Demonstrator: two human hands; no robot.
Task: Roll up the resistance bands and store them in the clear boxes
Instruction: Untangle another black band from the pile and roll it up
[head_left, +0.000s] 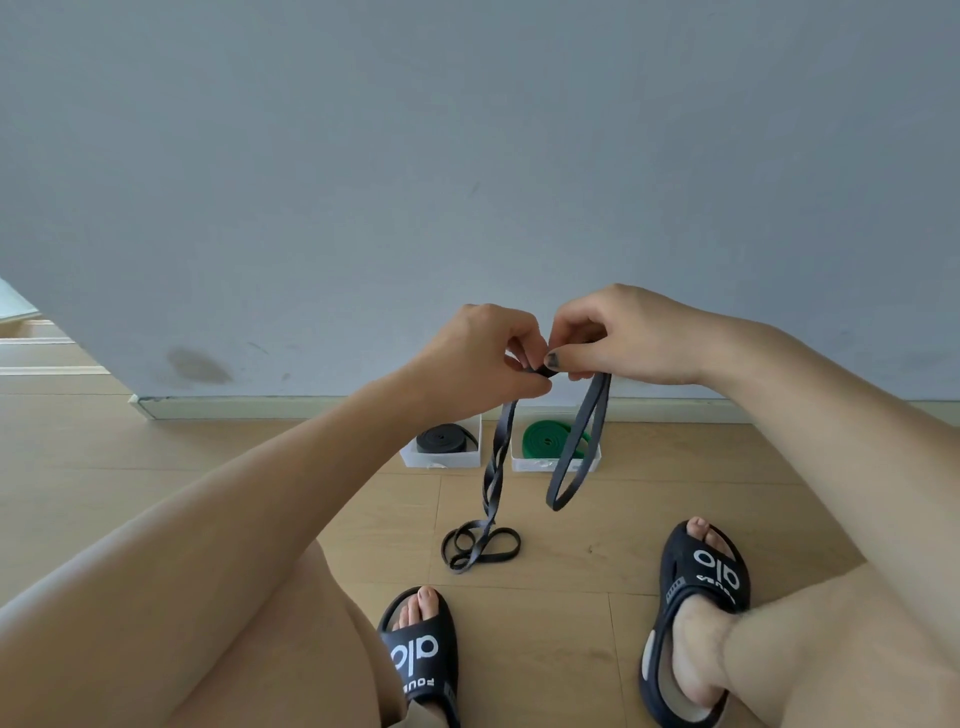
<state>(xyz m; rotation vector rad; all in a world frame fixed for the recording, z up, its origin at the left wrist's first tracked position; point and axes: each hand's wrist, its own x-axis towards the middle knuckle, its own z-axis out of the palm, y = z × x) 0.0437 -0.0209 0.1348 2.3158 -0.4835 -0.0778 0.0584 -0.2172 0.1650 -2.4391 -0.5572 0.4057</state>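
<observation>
Twisted tail may spoil your roll.
Both hands, left hand (483, 353) and right hand (618, 332), pinch the grey band (493, 467); its twisted length trails to the floor (260, 441) mid-frame.

A dark grey resistance band (576, 441) hangs between two bare hands, its lower end looped on a pale wood-grain floor (675, 467). Behind it, a rolled black band (444, 439) and a rolled green band (548, 440) sit in two clear boxes with whitish walls, the left box (441, 459) and the right box (535, 464). The wall (467, 156) is a flat blue-grey, smudged darker low on the left. Black slide sandals (421, 654) carry white lettering
</observation>
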